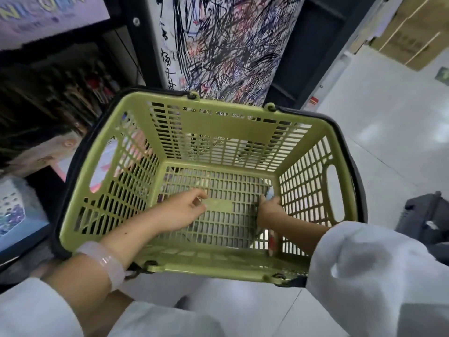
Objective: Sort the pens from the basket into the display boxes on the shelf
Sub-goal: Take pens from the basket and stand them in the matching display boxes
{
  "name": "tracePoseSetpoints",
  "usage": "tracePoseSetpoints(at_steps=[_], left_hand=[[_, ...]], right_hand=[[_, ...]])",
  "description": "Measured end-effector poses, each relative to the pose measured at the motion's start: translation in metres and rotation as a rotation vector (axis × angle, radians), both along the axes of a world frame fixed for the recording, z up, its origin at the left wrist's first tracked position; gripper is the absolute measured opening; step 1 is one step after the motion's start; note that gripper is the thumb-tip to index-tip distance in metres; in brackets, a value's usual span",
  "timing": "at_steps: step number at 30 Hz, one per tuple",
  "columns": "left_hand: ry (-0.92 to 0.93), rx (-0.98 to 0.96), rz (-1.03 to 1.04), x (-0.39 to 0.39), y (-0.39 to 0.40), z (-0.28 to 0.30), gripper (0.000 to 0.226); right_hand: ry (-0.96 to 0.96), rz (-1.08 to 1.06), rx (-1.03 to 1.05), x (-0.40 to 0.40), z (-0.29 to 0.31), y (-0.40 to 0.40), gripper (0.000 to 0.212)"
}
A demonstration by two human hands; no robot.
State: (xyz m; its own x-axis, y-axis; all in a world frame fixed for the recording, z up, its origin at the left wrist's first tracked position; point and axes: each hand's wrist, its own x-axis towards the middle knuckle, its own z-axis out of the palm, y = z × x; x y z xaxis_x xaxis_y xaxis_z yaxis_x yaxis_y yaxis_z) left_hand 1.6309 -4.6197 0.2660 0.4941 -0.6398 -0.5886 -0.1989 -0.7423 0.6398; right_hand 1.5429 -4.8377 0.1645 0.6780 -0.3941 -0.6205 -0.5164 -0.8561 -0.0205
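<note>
An olive-green slatted basket with black handles sits in the middle of the head view, and both my hands reach down into it. My right hand grips a bunch of pens near the basket's right wall; a pale tip shows above the fingers and a red-and-white end pokes out below the wrist. My left hand hovers over the basket floor with fingers loosely curled, holding nothing that I can see. The shelf with display boxes lies dark and blurred to the left.
A white panel covered in pen scribbles stands behind the basket. Boxed goods sit low on the left. Cardboard cartons are stacked at the far right, a dark case rests on the pale tiled floor.
</note>
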Motion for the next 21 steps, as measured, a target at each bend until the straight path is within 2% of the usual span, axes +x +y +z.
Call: tracePoseSetpoints(at_steps=[6, 10, 13, 16, 21], left_hand=[[-0.025, -0.023, 0.058, 0.002, -0.002, 0.002, 0.035], [-0.001, -0.048, 0.124, 0.004, 0.004, 0.006, 0.034], [0.000, -0.081, 0.183, 0.007, 0.007, 0.012, 0.031], [-0.007, -0.108, 0.224, 0.009, 0.008, 0.016, 0.027], [-0.016, -0.117, 0.218, 0.010, 0.014, 0.017, 0.027]], right_hand=[[-0.071, -0.154, 0.076, -0.003, -0.007, 0.001, 0.055], [-0.108, -0.254, 0.143, 0.001, -0.002, 0.004, 0.060], [-0.126, -0.246, 0.176, 0.012, 0.006, 0.005, 0.062], [-0.043, -0.166, 0.197, 0.015, 0.010, 0.013, 0.053], [-0.035, -0.090, 0.077, 0.010, -0.001, 0.022, 0.052]])
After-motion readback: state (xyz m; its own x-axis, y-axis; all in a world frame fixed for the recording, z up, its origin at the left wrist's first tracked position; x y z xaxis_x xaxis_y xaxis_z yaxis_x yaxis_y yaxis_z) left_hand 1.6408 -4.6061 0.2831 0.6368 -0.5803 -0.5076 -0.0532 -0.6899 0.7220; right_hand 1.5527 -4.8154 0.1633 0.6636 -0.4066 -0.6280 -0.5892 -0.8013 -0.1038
